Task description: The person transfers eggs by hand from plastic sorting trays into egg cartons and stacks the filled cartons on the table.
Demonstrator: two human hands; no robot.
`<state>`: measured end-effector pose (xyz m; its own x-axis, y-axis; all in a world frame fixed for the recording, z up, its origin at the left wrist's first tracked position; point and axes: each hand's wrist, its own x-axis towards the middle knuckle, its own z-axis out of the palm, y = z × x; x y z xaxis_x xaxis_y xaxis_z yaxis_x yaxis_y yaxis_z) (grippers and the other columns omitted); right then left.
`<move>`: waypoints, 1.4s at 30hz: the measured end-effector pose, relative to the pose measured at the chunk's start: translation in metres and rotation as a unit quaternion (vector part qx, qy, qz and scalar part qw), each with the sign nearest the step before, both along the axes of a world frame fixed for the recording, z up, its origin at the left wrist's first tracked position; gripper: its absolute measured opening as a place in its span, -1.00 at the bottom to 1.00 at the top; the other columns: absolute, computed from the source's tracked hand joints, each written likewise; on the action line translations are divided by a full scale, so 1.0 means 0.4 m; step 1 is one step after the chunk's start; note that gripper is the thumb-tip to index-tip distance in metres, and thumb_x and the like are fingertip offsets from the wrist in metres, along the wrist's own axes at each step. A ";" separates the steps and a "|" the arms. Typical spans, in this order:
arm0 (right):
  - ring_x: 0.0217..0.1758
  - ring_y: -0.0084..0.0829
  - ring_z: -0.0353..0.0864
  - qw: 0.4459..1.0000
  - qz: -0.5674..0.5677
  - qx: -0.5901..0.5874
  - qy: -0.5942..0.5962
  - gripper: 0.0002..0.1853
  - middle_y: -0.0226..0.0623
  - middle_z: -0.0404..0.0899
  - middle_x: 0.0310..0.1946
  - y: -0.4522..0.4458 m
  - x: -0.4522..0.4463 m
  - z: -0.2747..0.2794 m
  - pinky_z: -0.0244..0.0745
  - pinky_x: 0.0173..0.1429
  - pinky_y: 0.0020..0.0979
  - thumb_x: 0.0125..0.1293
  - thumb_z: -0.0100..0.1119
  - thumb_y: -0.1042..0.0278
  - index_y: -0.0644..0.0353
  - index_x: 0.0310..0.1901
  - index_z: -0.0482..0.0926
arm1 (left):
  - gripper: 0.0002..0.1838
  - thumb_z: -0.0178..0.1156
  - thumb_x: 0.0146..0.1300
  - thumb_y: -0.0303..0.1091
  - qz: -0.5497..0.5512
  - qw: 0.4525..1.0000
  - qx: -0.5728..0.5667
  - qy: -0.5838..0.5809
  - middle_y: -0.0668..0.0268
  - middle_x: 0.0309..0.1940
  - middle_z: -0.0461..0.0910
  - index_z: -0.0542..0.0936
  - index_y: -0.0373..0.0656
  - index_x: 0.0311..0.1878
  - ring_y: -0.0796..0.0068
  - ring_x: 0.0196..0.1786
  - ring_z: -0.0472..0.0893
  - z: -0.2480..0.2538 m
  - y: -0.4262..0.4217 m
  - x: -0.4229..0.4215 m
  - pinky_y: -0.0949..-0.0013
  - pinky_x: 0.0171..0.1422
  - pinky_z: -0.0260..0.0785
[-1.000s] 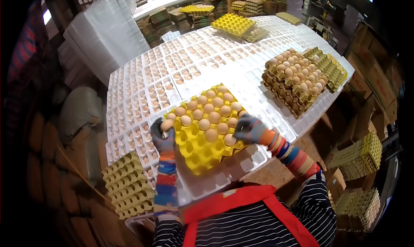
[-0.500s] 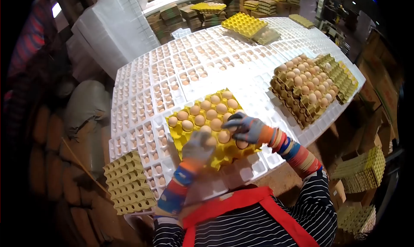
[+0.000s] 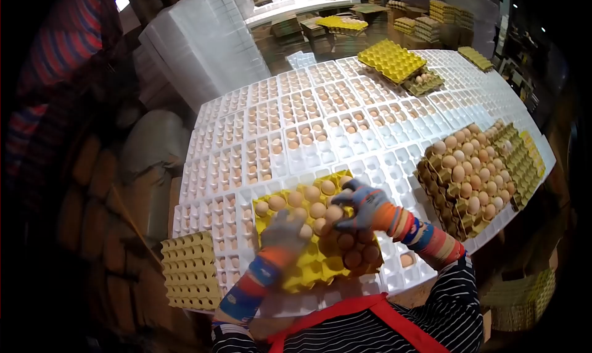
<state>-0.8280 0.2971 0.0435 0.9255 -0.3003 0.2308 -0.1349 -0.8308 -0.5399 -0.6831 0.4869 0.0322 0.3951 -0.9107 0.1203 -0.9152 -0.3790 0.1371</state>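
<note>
Eggs [image 3: 295, 197] partly fill the tray [image 3: 309, 271]; I see the right hand [image 3: 368, 208] half-curled over them, but can't tell the left hand's [image 3: 282, 234] spread (it's blurred) or either's grip.

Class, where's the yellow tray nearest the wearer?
In the head view, the yellow tray lies below centre on the white trays, under the left hand and right hand, left of the brown tray stack.

Two hands [image 3: 283, 233] [image 3: 365, 207], dozens of eggs [image 3: 473, 183], one red apron [image 3: 336, 311], two sleeves [image 3: 453, 297] [image 3: 230, 337]
</note>
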 end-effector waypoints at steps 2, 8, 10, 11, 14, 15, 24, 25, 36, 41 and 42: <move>-0.08 -0.25 0.56 0.994 -0.083 0.068 0.020 -0.47 -0.26 0.50 -0.12 -0.092 0.028 -0.003 0.48 0.03 -0.28 -0.15 0.40 -0.07 -0.05 -0.10 0.61 | -0.54 0.34 -0.09 -0.11 0.000 0.993 -0.060 0.103 0.12 -0.03 0.43 0.53 -0.05 -0.09 0.13 -0.01 0.51 0.037 0.016 0.055 0.15 -0.08 0.48; 0.02 -0.25 0.50 0.989 -0.061 0.027 0.130 -0.47 -0.22 0.55 -0.13 -0.299 0.263 -0.115 0.39 0.11 -0.29 -0.11 0.30 -0.16 -0.06 -0.10 0.61 | -0.49 0.48 -0.15 -0.13 0.071 0.949 -0.197 0.237 0.26 -0.12 0.50 0.60 -0.02 -0.07 0.32 -0.05 0.55 -0.055 -0.097 0.433 0.38 0.05 0.41; 0.04 -0.21 0.50 0.978 -0.052 -0.035 0.197 -0.48 -0.15 0.50 -0.07 -0.302 0.362 -0.138 0.40 0.10 -0.27 -0.08 0.27 -0.16 -0.05 -0.09 0.60 | -0.46 0.40 -0.13 0.05 0.114 0.977 -0.066 0.170 0.24 -0.01 0.47 0.60 0.06 -0.04 0.26 0.03 0.52 -0.080 -0.187 0.497 0.27 0.08 0.39; 0.04 -0.17 0.50 0.972 -0.043 -0.058 0.225 -0.49 -0.13 0.46 -0.04 -0.299 0.407 -0.144 0.41 0.10 -0.25 -0.05 0.25 -0.14 -0.06 -0.08 0.60 | -0.45 0.41 -0.14 0.05 0.117 0.985 -0.042 0.122 0.22 0.02 0.46 0.60 0.06 -0.04 0.23 0.02 0.53 -0.124 -0.224 0.524 0.25 0.10 0.40; 0.05 -0.08 0.50 0.946 -0.023 -0.139 0.292 -0.57 -0.12 0.40 0.03 -0.298 0.510 -0.204 0.45 0.06 -0.23 0.07 0.17 0.02 -0.12 0.02 0.54 | -0.35 0.38 -0.14 0.07 0.102 0.986 0.120 0.060 0.16 0.15 0.35 0.51 0.10 0.08 0.18 0.09 0.48 -0.230 -0.302 0.584 0.23 0.15 0.38; 0.05 -0.08 0.50 0.937 -0.004 -0.165 0.307 -0.58 -0.13 0.40 0.03 -0.307 0.529 -0.225 0.46 0.05 -0.23 0.10 0.15 0.05 -0.13 0.03 0.53 | -0.38 0.35 -0.10 0.06 0.091 0.979 0.172 0.058 0.16 0.15 0.35 0.49 0.12 0.09 0.18 0.10 0.48 -0.239 -0.312 0.589 0.22 0.16 0.37; 0.10 -0.26 0.52 0.918 0.008 -0.207 0.338 -0.59 -0.22 0.53 0.04 -0.350 0.684 -0.256 0.42 0.12 -0.27 0.27 -0.06 0.16 -0.07 0.16 0.42 | -0.56 0.16 0.13 -0.07 -0.066 0.986 0.071 0.135 0.11 0.04 0.49 0.52 0.08 0.09 0.22 0.04 0.53 -0.311 -0.420 0.534 0.26 0.11 0.37; 0.09 -0.20 0.51 0.910 0.013 -0.178 0.375 -0.59 -0.19 0.54 0.01 -0.357 0.706 -0.237 0.40 0.13 -0.23 0.28 -0.07 0.12 -0.06 0.16 0.42 | -0.59 0.20 0.12 -0.09 -0.043 0.976 0.041 0.209 0.17 -0.03 0.54 0.56 0.05 0.05 0.28 -0.02 0.57 -0.319 -0.436 0.571 0.30 0.05 0.40; -0.14 -0.14 0.59 0.997 0.052 0.042 0.027 -0.61 -0.11 0.62 -0.21 -0.350 0.668 -0.281 0.47 -0.01 -0.21 0.23 0.04 0.14 0.07 0.07 0.51 | -0.57 0.19 0.16 -0.24 -0.020 0.986 -0.132 0.097 0.12 0.13 0.38 0.47 0.10 0.15 0.07 0.18 0.36 -0.534 -0.458 0.713 0.09 0.30 0.17; -0.16 -0.22 0.58 0.963 0.217 0.128 0.095 -0.64 -0.26 0.60 -0.21 -0.225 0.369 -0.049 0.47 -0.04 -0.30 0.13 0.20 0.11 0.05 -0.06 0.58 | -0.47 0.34 0.06 -0.27 -0.098 0.855 -0.225 0.457 0.20 0.01 0.50 0.47 -0.07 0.14 0.33 0.06 0.49 -0.267 -0.325 0.619 0.30 0.17 0.32; -0.15 -0.26 0.56 0.966 0.252 0.041 0.038 -0.68 -0.33 0.58 -0.24 -0.192 0.333 -0.057 0.46 -0.07 -0.32 0.10 0.22 0.14 0.03 -0.11 0.58 | -0.48 0.36 0.05 -0.29 -0.091 0.797 -0.168 0.573 0.23 -0.05 0.54 0.49 -0.13 0.11 0.39 -0.01 0.54 -0.197 -0.266 0.579 0.35 0.12 0.36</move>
